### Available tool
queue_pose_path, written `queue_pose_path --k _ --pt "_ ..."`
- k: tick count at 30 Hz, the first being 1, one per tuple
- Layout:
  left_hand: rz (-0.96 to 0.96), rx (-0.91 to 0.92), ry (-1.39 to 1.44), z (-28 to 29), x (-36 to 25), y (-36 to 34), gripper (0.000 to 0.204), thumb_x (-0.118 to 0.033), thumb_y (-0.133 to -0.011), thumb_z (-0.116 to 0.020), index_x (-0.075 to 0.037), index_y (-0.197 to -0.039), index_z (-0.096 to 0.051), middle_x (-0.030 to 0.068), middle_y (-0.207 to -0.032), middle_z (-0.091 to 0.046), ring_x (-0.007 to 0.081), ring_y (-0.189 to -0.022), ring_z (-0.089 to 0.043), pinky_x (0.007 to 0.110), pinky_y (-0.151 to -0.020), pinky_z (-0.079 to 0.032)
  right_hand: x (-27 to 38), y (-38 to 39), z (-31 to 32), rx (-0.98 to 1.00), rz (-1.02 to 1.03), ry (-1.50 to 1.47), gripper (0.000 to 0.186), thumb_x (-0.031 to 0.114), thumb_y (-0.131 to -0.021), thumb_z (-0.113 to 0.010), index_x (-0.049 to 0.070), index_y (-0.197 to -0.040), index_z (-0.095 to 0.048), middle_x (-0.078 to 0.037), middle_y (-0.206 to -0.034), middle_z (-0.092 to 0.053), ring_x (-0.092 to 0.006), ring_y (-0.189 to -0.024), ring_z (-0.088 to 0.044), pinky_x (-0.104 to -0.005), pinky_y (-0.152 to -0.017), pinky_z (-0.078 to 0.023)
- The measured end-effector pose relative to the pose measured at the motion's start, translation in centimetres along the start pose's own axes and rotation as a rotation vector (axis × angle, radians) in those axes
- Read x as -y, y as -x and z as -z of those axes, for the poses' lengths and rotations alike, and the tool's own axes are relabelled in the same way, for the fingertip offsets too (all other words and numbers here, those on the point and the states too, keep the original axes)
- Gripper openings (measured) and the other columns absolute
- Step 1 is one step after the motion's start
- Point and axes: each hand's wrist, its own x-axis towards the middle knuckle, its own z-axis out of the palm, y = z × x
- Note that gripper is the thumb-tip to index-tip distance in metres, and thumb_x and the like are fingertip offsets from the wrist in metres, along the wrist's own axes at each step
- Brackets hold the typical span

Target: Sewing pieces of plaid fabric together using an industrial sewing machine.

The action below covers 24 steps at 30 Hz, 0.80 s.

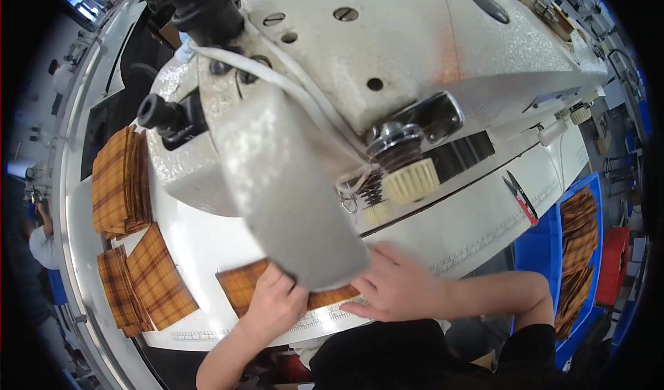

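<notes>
An orange-brown plaid fabric piece (238,284) lies on the white sewing table at its near edge, partly under the grey head of a sewing machine (290,182). My left hand (278,298) is closed on the fabric's near edge, its fingers bent and pressed together. Across the machine head, my right hand (401,289) has its fingers apart at the right end of the fabric, somewhat smeared by motion. The machine head hides the middle of the fabric and the needle area.
Plaid stacks (123,182) and loose plaid pieces (160,277) sit at the left. Red-handled thread snips (523,202) lie at the right. Beyond my right arm a blue bin (546,241) holds more plaid pieces. A ruler strip (477,248) runs along the table.
</notes>
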Motion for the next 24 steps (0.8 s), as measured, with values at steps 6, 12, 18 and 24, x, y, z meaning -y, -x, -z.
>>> queue_pose_path --k 6,12,18,24 --pt "-0.008 0.012 -0.005 -0.2 3.6 -2.3 0.053 0.008 -0.074 -0.063 0.003 -0.126 -0.061 0.0171 -0.13 -0.06 0.0345 -0.118 -0.058 0.042 -0.099 -0.048 -3.3 -2.1 -0.5 -0.141 0.022 0.005 0.065 0.045 -0.09 -0.06 -0.014 -0.116 -0.06 -0.017 -0.111 -0.064 -0.0261 -0.103 -0.057 -0.0368 -0.09 -0.045" --pt "-0.014 -0.034 -0.018 -1.0 4.4 -2.7 0.042 0.001 -0.083 -0.066 0.0 -0.124 -0.062 0.0131 -0.11 -0.064 0.0296 -0.103 -0.062 0.039 -0.083 -0.051 -4.8 -2.8 -1.2 -0.103 0.115 0.139 0.05 0.044 -0.092 -0.058 -0.004 -0.087 -0.069 -0.014 -0.086 -0.065 -0.0284 -0.101 -0.055 -0.0391 -0.093 -0.043" --pt "-0.156 -0.101 -0.159 -1.7 6.4 -3.3 0.011 -0.002 -0.084 -0.068 -0.009 -0.084 -0.059 0.003 -0.086 -0.061 0.0211 -0.078 -0.062 0.035 -0.072 -0.052 -5.6 -2.8 -2.2 -0.075 0.048 0.025 0.058 0.045 -0.091 -0.059 0.003 -0.051 -0.061 -0.012 -0.075 -0.062 -0.0279 -0.096 -0.051 -0.0385 -0.093 -0.043" --pt "-0.101 -0.093 -0.08 -1.2 6.0 -3.7 0.016 -0.003 -0.083 -0.069 -0.008 -0.097 -0.063 0.0043 -0.086 -0.067 0.0221 -0.078 -0.065 0.039 -0.075 -0.053 -5.6 -2.7 -3.5 -0.128 0.014 -0.074 0.058 0.044 -0.09 -0.06 0.003 -0.048 -0.06 -0.012 -0.076 -0.062 -0.0281 -0.096 -0.052 -0.0391 -0.092 -0.043"
